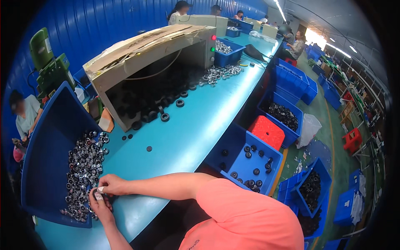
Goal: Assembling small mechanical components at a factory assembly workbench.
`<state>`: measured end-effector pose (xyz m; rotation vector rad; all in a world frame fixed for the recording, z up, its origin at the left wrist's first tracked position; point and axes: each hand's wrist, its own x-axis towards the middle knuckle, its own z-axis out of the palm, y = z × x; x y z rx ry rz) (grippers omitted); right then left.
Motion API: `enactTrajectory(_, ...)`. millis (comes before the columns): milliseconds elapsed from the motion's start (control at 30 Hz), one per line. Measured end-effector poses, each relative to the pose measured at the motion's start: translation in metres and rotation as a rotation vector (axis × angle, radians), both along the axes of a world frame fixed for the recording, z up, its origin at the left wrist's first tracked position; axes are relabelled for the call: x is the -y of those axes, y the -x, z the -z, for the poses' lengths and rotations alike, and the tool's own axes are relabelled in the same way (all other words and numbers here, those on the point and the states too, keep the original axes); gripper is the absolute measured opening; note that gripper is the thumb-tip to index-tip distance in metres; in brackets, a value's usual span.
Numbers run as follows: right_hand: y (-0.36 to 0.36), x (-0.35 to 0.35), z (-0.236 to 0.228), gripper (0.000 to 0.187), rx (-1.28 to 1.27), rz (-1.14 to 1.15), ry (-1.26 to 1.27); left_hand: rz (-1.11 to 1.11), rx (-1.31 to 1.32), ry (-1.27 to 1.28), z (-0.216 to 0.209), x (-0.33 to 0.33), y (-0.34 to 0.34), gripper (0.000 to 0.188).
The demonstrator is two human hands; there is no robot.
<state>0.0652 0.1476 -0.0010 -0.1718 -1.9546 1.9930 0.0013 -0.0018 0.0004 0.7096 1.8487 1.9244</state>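
Note:
My left hand (101, 206) and my right hand (113, 184) meet at the front edge of a tilted blue bin (46, 166). The fingers of both are closed together around a small dark round part (95, 193), mostly covered by them. White wrapping shows on some fingers. Right beside my hands, a heap of shiny silver-and-black wheel-like parts (85, 160) spills from the bin onto the turquoise table (183, 137). A small black disc (149, 148) lies alone on the tabletop beyond my right forearm.
A boxy machine with a cardboard-covered top (150, 39) stands across the table, black rings (165, 117) spilling from its opening. Silver parts (221, 74) lie near a blue bin (233, 56). Right of the table are blue crates (266, 166) of black wheels and a red stool (267, 131). Several people sit farther off.

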Motion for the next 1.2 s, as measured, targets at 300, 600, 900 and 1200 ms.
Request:
enactTrajectory(300,0.001,-0.005,0.004,0.023,0.014,0.020,0.012,-0.013,-0.016,0.012,-0.001,-0.003,-0.001,0.021)
enactTrajectory(600,-0.009,0.007,-0.009,0.023,0.023,0.123,-0.092,-0.087,-0.010,0.010,0.008,-0.004,0.007,0.020)
enactTrajectory(900,-0.004,-0.003,-0.006,0.029,0.017,0.005,0.022,-0.020,0.008,0.006,0.003,-0.001,0.001,0.033)
enactTrajectory(1200,0.003,-0.014,-0.001,0.028,0.074,-0.020,-0.052,0.184,-0.121,-0.083,-0.007,-0.002,-0.012,0.053)
